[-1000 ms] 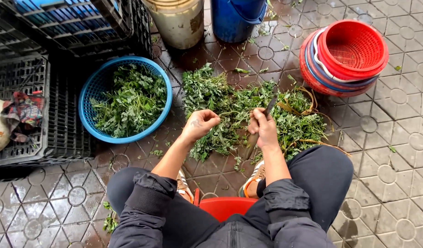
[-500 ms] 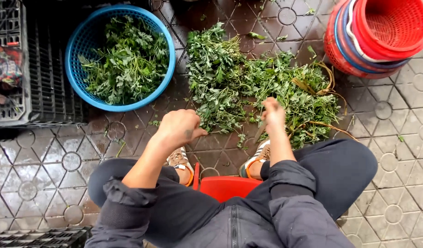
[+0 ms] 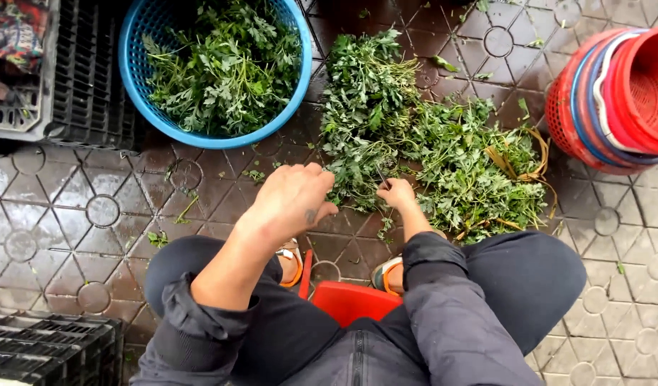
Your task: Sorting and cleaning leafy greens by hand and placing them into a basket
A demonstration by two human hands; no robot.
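Red stool [image 3: 354,300] nearest, between the knees. Left hand [image 3: 293,200] raised, loosely curled, holding nothing visible. Right hand [image 3: 395,194] lower, closed on a thin dark blade or stem; which, cannot tell. Pile of greens [image 3: 429,143] on wet tiles just beyond both hands, touching the right, long axis left-to-right, stalks pointing mixed ways. Blue basket [image 3: 286,100] of picked leaves far left; stacked red baskets [image 3: 615,100] far right.

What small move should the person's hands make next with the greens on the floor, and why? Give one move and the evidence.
Probably the left hand should close on a few stems at the near edge of the loose pile of greens. It hovers open just beside the pile, empty, while the right hand already rests in the leaves with a thin dark tool. The blue basket holds similar greens.
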